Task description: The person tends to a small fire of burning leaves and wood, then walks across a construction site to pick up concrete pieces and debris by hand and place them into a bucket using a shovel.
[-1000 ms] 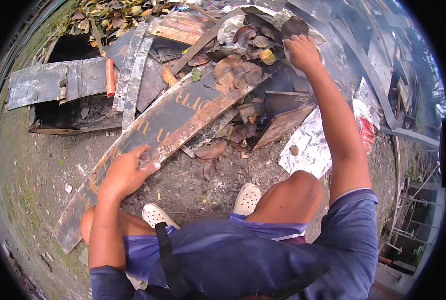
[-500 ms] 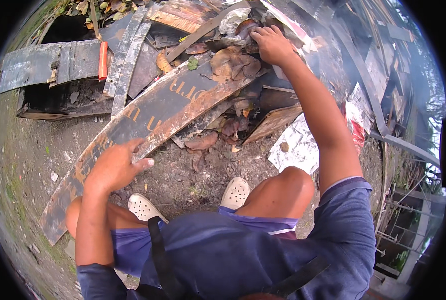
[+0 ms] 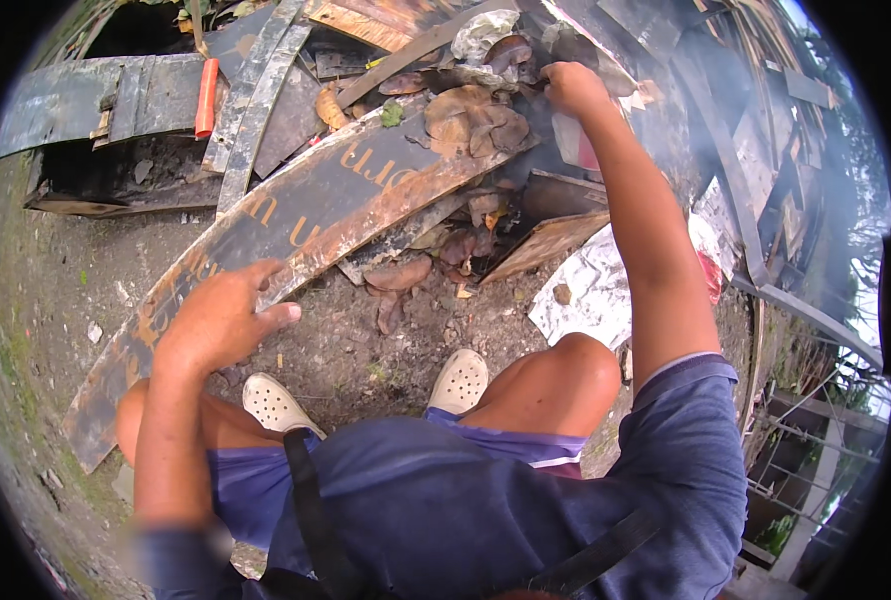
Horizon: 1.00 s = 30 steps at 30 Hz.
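One long, flat board, dark-faced with worn orange lettering and a scuffed brown edge, slants across bare ground, its far end beneath a clump of dry, curled brown leaves. The person's left hand is over the board's nearer stretch, thumb and forefinger spread apart with nothing visible between them; whether the palm presses on the wood cannot be told. The right hand is just right of the leaves, fingers bent; whether they have hold of anything cannot be made out. Crumpled whitish wrapping lies beyond the leaves, while a tilted wooden panel stands between the board and a wrinkled silvery sheet, partly hidden by the right forearm. Grey smoke hangs at right.
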{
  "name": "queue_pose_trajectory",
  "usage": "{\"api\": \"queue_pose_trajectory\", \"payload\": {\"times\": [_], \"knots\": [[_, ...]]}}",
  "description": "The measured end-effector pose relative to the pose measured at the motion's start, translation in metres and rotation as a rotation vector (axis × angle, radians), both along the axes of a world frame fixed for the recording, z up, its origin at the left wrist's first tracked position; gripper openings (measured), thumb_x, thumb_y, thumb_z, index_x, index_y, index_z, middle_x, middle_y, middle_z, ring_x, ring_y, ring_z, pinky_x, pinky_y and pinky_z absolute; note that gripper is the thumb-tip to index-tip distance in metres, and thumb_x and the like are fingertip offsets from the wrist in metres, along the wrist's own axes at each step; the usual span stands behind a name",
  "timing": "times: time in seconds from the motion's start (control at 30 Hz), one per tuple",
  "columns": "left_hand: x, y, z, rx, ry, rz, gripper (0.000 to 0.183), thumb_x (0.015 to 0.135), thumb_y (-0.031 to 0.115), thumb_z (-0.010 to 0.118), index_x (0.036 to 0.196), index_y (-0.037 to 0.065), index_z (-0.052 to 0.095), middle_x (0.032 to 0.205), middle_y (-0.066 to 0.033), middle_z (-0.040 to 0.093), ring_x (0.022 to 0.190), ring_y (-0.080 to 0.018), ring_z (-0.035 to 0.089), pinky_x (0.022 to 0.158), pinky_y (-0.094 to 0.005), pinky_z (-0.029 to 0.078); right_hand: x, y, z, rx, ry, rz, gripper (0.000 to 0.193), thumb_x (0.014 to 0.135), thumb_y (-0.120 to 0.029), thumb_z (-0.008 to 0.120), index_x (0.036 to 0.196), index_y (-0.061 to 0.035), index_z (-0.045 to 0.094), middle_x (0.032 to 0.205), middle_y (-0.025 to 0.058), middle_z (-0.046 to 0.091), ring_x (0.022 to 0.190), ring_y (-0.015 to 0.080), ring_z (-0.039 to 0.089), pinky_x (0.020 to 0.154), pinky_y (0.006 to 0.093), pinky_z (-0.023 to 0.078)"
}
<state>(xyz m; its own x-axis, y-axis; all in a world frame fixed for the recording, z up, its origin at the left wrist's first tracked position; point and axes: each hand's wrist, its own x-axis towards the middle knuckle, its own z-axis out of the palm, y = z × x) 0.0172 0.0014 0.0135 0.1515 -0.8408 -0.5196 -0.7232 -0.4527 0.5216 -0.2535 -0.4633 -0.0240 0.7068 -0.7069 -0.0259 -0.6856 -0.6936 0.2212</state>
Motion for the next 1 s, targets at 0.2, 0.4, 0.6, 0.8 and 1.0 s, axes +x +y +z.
{"api": "queue_pose_trajectory", "payload": {"times": [0.2, 0.4, 0.6, 0.8, 1.0], "knots": [[0.004, 0.005, -0.002, -0.001, -0.020, -0.007, 0.056, 0.084, 0.034, 0.073, 0.128, 0.003, 0.059, 0.113, -0.0261, 0.066, 0.108, -0.0424, 0.062, 0.093, -0.0454, 0.048, -0.033, 0.015, 0.039, -0.007, 0.297, -0.002, 0.020, 0.079, -0.014, 0.059, 0.092, -0.0066, 0.072, 0.095, 0.0204, 0.070, 0.093, 0.0381, 0.068, 0.082, 0.0481, 0.053], [0.001, -0.001, -0.002, -0.010, -0.007, -0.057, 0.057, 0.083, 0.034, 0.074, 0.128, 0.002, 0.058, 0.113, -0.0270, 0.065, 0.107, -0.0429, 0.062, 0.093, -0.0463, 0.048, -0.102, 0.012, 0.010, 0.078, 0.316, -0.038, 0.022, 0.079, -0.013, 0.058, 0.096, -0.0057, 0.071, 0.094, 0.0222, 0.070, 0.091, 0.0401, 0.068, 0.079, 0.0477, 0.053], [-0.002, -0.002, -0.006, -0.028, -0.030, -0.077, 0.059, 0.084, 0.036, 0.072, 0.129, 0.000, 0.058, 0.114, -0.0277, 0.065, 0.107, -0.0437, 0.061, 0.095, -0.0469, 0.047, -0.060, 0.021, 0.009, 0.540, -0.133, -0.189, 0.029, 0.079, -0.015, 0.057, 0.102, -0.0027, 0.069, 0.099, 0.0251, 0.069, 0.095, 0.0407, 0.067, 0.083, 0.0456, 0.052], [-0.002, 0.000, -0.002, -0.036, -0.028, -0.064, 0.059, 0.085, 0.036, 0.071, 0.130, 0.000, 0.057, 0.114, -0.0281, 0.065, 0.109, -0.0432, 0.061, 0.096, -0.0468, 0.046, -0.032, 0.008, 0.036, 0.005, -0.267, -0.403, 0.031, 0.080, -0.025, 0.062, 0.103, -0.0063, 0.071, 0.099, 0.0206, 0.071, 0.096, 0.0349, 0.069, 0.084, 0.0437, 0.053], [-0.002, 0.001, 0.001, -0.044, -0.056, -0.086, 0.058, 0.086, 0.035, 0.071, 0.133, 0.005, 0.056, 0.117, -0.0226, 0.066, 0.110, -0.0405, 0.061, 0.094, -0.0448, 0.047, 0.000, 0.030, -0.003, -0.116, 0.146, -0.071, 0.027, 0.078, -0.029, 0.065, 0.094, -0.0079, 0.073, 0.093, 0.0177, 0.072, 0.093, 0.0364, 0.069, 0.084, 0.0451, 0.053]]}}
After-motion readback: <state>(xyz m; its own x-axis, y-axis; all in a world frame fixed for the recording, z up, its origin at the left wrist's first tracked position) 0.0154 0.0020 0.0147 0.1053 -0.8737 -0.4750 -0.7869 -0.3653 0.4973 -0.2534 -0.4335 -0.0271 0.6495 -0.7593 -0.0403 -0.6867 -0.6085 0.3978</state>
